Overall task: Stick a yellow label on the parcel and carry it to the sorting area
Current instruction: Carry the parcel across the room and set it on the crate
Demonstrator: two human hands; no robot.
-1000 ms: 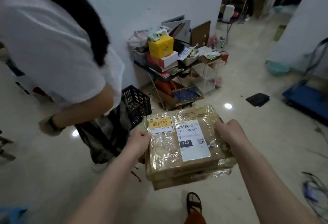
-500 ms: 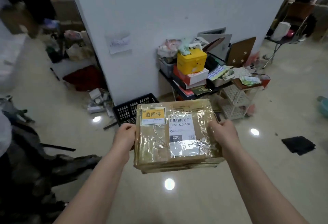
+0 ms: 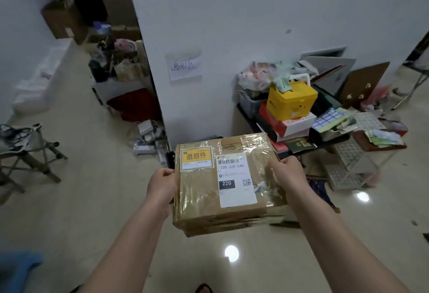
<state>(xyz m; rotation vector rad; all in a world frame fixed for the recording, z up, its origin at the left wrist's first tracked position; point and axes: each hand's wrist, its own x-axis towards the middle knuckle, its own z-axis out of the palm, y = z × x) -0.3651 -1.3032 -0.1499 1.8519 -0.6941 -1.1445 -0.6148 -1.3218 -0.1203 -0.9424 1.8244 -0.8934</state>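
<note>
Yellow label (image 3: pixel 196 156) already on the parcel (image 3: pixel 222 183), top-left corner beside the white shipping label (image 3: pixel 235 180); labelling looks done, carry to the sorting area left. Parcel held in the air over the floor (image 3: pixel 92 211), roughly level. Left hand (image 3: pixel 161 184) clamps its left edge, right hand (image 3: pixel 286 174) its right edge, thumb on top; both forearms reach forward.

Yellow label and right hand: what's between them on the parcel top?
Head view: the white shipping label lies between yellow label and right hand.
</note>
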